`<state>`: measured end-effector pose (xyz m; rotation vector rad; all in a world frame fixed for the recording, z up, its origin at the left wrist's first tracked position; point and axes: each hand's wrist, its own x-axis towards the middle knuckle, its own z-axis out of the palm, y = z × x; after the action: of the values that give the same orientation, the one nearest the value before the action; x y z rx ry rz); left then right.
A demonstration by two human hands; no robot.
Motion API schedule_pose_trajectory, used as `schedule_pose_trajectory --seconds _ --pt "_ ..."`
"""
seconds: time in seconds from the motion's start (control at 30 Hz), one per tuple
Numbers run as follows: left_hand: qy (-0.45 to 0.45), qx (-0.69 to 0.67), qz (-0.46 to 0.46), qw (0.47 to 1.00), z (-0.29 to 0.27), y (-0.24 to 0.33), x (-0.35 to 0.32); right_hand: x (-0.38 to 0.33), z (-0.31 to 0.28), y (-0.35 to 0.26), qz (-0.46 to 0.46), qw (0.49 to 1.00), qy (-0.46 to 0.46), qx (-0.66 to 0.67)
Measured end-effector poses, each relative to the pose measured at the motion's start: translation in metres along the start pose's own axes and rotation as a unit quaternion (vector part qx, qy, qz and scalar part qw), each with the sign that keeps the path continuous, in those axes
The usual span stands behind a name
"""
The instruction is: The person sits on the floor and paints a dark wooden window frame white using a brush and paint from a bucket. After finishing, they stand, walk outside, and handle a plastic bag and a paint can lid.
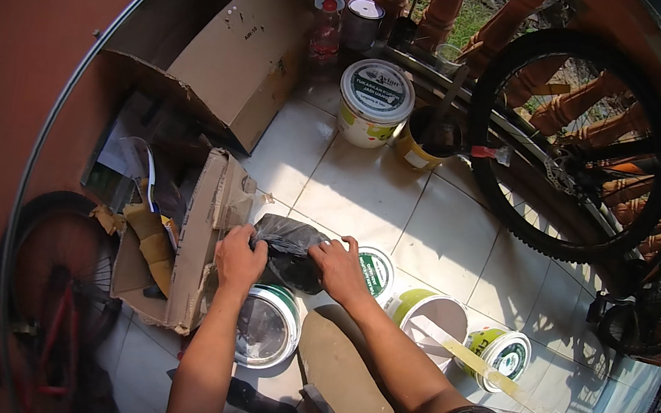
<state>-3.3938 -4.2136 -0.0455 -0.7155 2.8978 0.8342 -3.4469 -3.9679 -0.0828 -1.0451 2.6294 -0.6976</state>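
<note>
Both hands grip a crumpled black plastic bag [288, 248] above the tiled floor [369, 187]: the left hand [239, 259] clutches its left edge, the right hand [340, 267] pinches its right side. Below sits an open paint can [267, 328] with greyish contents. Nearby, an open white bucket [430, 317] holds a flat stirring stick [519, 390]; a lidded paint pail [375, 101] stands farther off.
</note>
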Motion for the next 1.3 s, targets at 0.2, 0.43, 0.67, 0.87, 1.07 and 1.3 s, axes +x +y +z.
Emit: schedule_pose_trajectory --seconds 0.2,0.43,0.67,0.87,1.07,1.3 --pt "0.06 -0.003 -0.004 0.998 0.005 0.024 -0.009 -0.033 -0.023 0.007 -0.013 0.99 0.09 0.11" --pt "0.034 -0.062 0.168 0.983 -0.022 0.009 0.002 -0.062 -0.038 -0.008 -0.071 0.963 0.064 0.253" --pt "0.027 -0.267 -0.041 0.963 -0.059 0.01 0.007 -0.059 -0.084 0.006 0.004 0.972 0.149 0.184" --pt "0.012 -0.487 -0.031 0.873 -0.082 0.004 0.009 -0.017 -0.116 0.014 0.096 0.894 0.203 0.388" --pt "0.067 -0.335 -0.045 0.939 -0.105 0.031 -0.025 0.01 -0.164 0.0 0.069 0.914 0.155 0.368" --pt "0.001 -0.262 0.021 0.965 -0.077 0.021 -0.043 0.037 -0.18 -0.078 -0.054 0.976 0.044 0.207"
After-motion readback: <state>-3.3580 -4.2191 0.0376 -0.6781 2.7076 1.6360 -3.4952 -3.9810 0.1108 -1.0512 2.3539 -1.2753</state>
